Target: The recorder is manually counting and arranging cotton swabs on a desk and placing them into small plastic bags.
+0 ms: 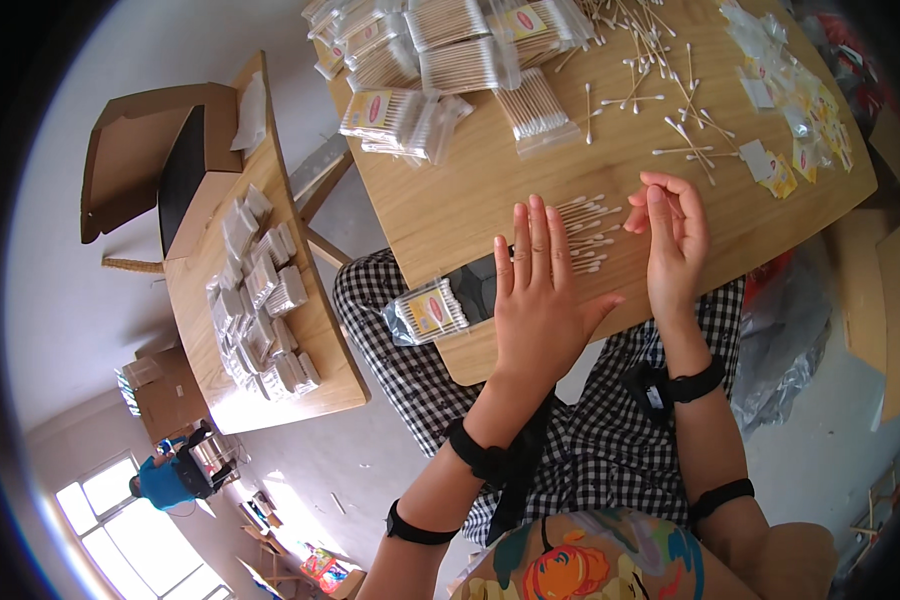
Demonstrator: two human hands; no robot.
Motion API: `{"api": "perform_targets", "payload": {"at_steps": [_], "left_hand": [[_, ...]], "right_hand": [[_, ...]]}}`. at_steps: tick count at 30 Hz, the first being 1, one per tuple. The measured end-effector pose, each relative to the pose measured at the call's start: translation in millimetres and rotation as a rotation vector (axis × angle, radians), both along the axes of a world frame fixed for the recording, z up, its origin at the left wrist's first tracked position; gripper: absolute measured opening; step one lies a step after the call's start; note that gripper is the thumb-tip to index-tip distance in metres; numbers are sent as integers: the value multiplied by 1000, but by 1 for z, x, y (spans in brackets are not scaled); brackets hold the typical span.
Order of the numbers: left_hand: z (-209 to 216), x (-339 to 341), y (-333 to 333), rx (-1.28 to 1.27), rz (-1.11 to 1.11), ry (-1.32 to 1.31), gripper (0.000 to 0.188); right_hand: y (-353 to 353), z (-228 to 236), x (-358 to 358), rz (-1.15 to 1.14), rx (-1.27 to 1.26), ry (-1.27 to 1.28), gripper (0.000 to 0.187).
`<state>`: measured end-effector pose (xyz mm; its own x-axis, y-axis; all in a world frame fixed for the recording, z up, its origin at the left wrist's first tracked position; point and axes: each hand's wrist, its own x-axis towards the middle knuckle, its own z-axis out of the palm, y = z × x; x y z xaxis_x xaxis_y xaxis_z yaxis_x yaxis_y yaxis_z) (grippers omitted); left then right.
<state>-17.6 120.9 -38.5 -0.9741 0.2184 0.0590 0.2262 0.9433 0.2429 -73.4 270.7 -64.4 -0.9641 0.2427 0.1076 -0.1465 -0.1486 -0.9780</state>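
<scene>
My left hand (543, 310) lies flat with its fingers stretched out, against the left side of a small row of cotton swabs (590, 235) near the table's front edge. Part of that row is hidden behind the fingers. To the right of the swabs, my right hand (675, 235) is raised, its fingers loosely curved and apart from the thumb; nothing shows in it. A clear bag of cotton swabs (430, 310) with a yellow label sits left of my left hand, at the table's edge. Dark grey material (475, 280) lies between that bag and my hand.
Packed swab bags (440, 45) are piled at the far left of the table (420, 215). Loose swabs (690, 110) are scattered at the far side. Clear bags and yellow labels (795, 120) lie at right. A second table (325, 375) holds more packs and an open carton (160, 150).
</scene>
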Motion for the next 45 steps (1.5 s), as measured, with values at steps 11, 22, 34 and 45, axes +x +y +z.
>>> {"api": "perform_targets", "payload": {"at_steps": [11,22,34,45], "left_hand": [[-15,-34,9,-70,32,94,117],[-17,-21,17,-47,80,62,118],[-20,-23,14,-58,61,82,105],[-17,-14,14,-23,35,50,112]], "right_hand": [[-1,3,3,10,34,-11,18],[-1,-1,1,62,87,16,17],[0,19,-4,328,833,145,27],[9,35,-2,382,934,-50,22]]}}
